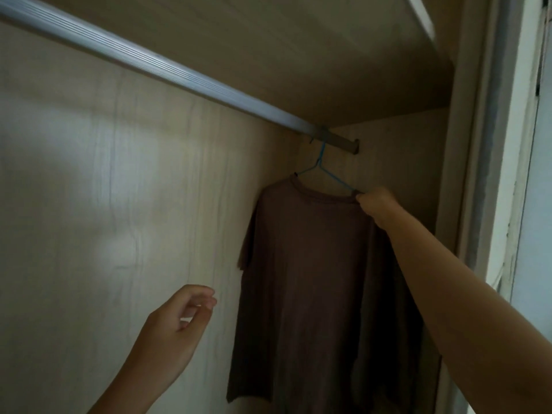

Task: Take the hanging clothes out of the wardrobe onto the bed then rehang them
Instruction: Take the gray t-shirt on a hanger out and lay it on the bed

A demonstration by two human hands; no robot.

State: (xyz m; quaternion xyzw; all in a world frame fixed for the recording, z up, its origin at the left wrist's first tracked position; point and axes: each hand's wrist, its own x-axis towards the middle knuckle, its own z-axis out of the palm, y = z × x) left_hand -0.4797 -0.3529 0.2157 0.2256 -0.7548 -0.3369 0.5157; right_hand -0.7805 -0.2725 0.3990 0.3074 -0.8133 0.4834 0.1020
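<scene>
T-shirt, brown, on a thin blue hanger inside the wardrobe; hangs at the far right end of the metal rail, close to the side wall, hook over the rail. Right hand at the near shoulder of the hanger, fingers curled tight, pinching the wire together with the edge of the collar. Probably held there because such a grip steers hanger and cloth as one, so nothing slips off. Left hand low, left of the shirt and apart from it, fingers loosely bent, nothing inside; seems ready to support the cloth. Hard to tell whether this step is taking off or rehanging: no other garment visible on the rail.
</scene>
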